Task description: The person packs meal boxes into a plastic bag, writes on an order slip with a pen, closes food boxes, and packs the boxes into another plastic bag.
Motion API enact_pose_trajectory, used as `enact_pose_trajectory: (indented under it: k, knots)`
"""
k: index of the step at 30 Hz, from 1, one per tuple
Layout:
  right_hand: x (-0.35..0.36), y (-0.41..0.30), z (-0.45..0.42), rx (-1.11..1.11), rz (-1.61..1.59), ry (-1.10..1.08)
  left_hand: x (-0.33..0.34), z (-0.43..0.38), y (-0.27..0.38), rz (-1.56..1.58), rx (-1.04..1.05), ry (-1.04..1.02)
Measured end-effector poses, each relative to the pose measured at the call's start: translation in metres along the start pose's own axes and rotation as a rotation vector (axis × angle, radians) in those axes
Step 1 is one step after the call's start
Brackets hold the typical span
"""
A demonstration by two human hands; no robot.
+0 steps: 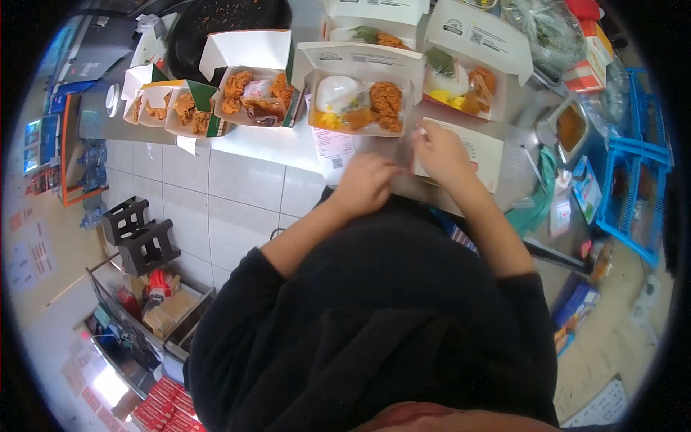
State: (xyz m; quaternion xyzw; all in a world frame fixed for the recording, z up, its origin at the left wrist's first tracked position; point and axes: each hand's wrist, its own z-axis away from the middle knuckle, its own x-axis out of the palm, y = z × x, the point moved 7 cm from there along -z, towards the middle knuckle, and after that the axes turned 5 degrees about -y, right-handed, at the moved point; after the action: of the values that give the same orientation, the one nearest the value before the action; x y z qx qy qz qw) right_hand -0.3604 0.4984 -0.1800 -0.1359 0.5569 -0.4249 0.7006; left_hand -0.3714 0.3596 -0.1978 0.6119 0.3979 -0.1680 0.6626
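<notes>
My right hand (445, 154) is over a closed white carton (483, 162), its fingers curled, with a small white object (422, 130) at the fingertips. My left hand (367, 181) hangs by the counter's front edge, fingers bent; what lies under them is hidden. Ahead of it, an open meal box (302, 86) holds wrapped rice (340, 93), yellow egg and a fried chicken piece (386, 105). A second open box (502, 105) behind the right hand has rice, egg, chicken and a green sachet (440, 62). A printed receipt (333, 151) sticks out beneath the first box.
Left along the steel counter stand a box of chicken (296, 108) and smaller chicken boxes (194, 116). A black pan (229, 27) is behind. To the right are a metal sauce container (569, 127), a green cloth (540, 194) and blue plastic baskets (631, 189).
</notes>
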Motion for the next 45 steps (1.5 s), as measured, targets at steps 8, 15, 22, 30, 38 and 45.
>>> enact_pose_trajectory:
  k: [8,15,22,30,38,45]
  knots:
    - [0.059,0.027,-0.058,0.255,0.035,0.148,-0.031,0.086,-0.089,-0.295,-0.301,-0.013]
    - [0.037,0.017,-0.015,0.363,-0.559,-0.016,-0.032,0.075,-0.094,-0.254,-0.267,-0.004]
    - [-0.049,0.061,0.077,0.309,-0.603,0.185,0.029,0.015,-0.065,-0.300,-0.192,-0.116]
    - [-0.060,0.150,0.125,0.491,-0.496,0.237,0.066,-0.027,-0.028,-0.200,-0.248,-0.044]
    - [-0.136,0.139,0.111,0.037,-0.218,0.736,-0.039,-0.089,0.026,0.079,-0.059,0.371]
    - [-0.083,0.176,0.115,-0.148,-0.694,0.464,0.023,-0.060,-0.025,0.916,-0.362,0.063]
